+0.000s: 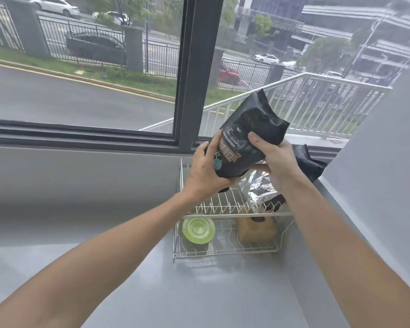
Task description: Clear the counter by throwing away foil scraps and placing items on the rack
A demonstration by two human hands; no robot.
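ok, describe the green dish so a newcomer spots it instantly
Find the white wire rack on the grey counter under the window. On its lower tier, left end, sits the green dish: round, glossy lime, beside a yellowish block. It is the only green thing there.

— Where does the light come from?
— From the far side, through the window [104,67]. It is flat, grey daylight, bright but soft.

— Any shadows?
— Only faint ones: a pale smudge on the counter [104,233] under the wire rack [225,250], near its front edge.

— Glare?
— A dull sheen on the counter at the near left, and bright glints on the foil [258,185].

— Sharpness?
— The street beyond the glass is smeared and soft, most at the far right. Straight lines bow toward the edges, and the forearms stretch wide at the near corners.
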